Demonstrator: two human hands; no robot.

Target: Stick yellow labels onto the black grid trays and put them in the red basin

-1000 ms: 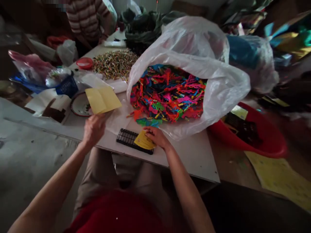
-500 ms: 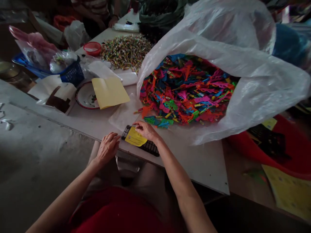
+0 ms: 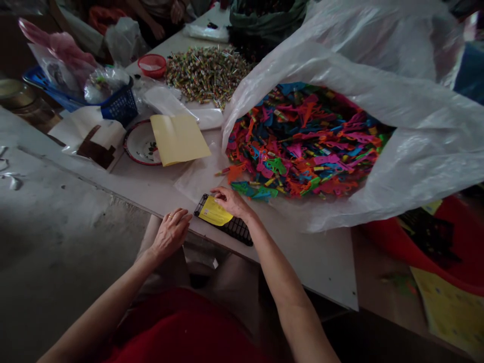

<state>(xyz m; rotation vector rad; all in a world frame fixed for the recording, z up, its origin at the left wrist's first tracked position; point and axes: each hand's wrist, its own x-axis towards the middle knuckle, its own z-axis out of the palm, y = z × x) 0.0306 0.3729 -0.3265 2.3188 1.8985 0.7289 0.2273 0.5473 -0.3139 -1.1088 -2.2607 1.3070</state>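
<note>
A small black plastic grid tray (image 3: pixel 241 233) lies at the table's front edge. On its left part rests a yellow printed paper card (image 3: pixel 214 212). My right hand (image 3: pixel 231 200) is over the card, thumb and fingers pinching at its upper edge. My left hand (image 3: pixel 173 230) hovers by the table edge, just left of the tray and apart from it; its fingers are loosely bent with nothing visible in them. Behind the tray, a large clear plastic bag (image 3: pixel 423 166) lies open with many colourful plastic toy guns (image 3: pixel 302 146) in it, a few spilling out its front.
Left of the bag are a yellow folded sheet (image 3: pixel 180 140), an enamel plate (image 3: pixel 132 147) and a blue basket (image 3: pixel 121 103) of bags. Farther back are a pile of small tubes (image 3: pixel 207 73) and a red bowl (image 3: pixel 152 65). A red basin (image 3: pixel 463 252) stands right. A person's hand (image 3: pixel 177 11) shows behind.
The view has shifted slightly, so the table things appear a little farther right. My right hand stays on the yellow card, and my left hand remains beside the tray.
</note>
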